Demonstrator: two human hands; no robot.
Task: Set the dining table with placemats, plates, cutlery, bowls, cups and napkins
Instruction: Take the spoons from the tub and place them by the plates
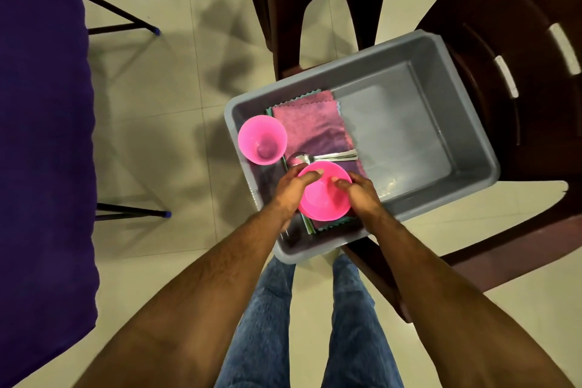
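A pink bowl (322,195) sits inside a grey plastic tub (441,142), held between both hands. My left hand (291,190) grips its left rim with the thumb over the edge. My right hand (359,194) grips the right rim the same way. A pink cup (262,139) stands upright in the tub's left corner. A folded pink napkin (315,129) lies on a stack of cloths, and a metal spoon with other cutlery (327,157) lies across it just beyond the bowl. The stack's lower part is hidden under the bowl and my hands.
The tub rests on a dark brown plastic chair (519,41). A table under a purple cloth (44,135) fills the left side, its thin black legs (132,214) standing on the tiled floor. My jeans-clad legs are below the tub.
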